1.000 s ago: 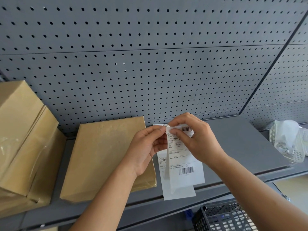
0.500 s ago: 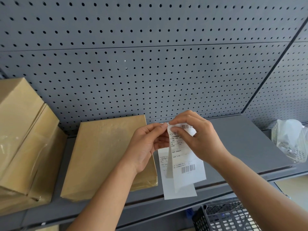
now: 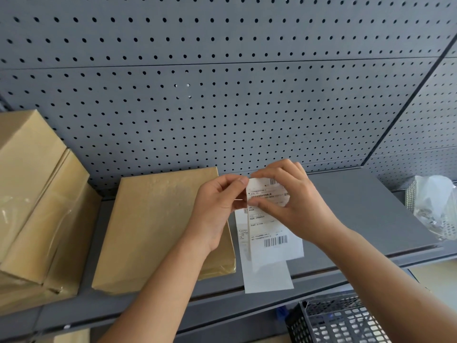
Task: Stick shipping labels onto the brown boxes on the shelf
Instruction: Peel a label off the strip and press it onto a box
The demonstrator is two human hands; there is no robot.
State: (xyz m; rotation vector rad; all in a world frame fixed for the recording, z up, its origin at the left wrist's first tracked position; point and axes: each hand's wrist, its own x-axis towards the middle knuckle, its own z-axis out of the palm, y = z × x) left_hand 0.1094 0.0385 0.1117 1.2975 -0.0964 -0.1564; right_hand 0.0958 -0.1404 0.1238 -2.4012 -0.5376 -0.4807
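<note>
A white shipping label (image 3: 274,233) with barcodes hangs in front of the grey shelf (image 3: 366,209), partly peeled from its plain backing sheet (image 3: 268,278). My right hand (image 3: 294,201) pinches the label's top between thumb and fingers. My left hand (image 3: 217,209) pinches the backing's top edge just to the left. A flat brown box (image 3: 153,226) lies on the shelf directly left of both hands, its top bare of any label. Larger brown boxes (image 3: 37,206) are stacked at the far left.
A grey pegboard wall (image 3: 222,95) rises behind the shelf. A clear plastic bag over a white mesh basket (image 3: 432,206) sits at the right edge. Below the shelf's front lip is a black wire basket (image 3: 341,320).
The label has separated further from its backing, and both hands with the label sit slightly lower and more to the right. The boxes stay put.
</note>
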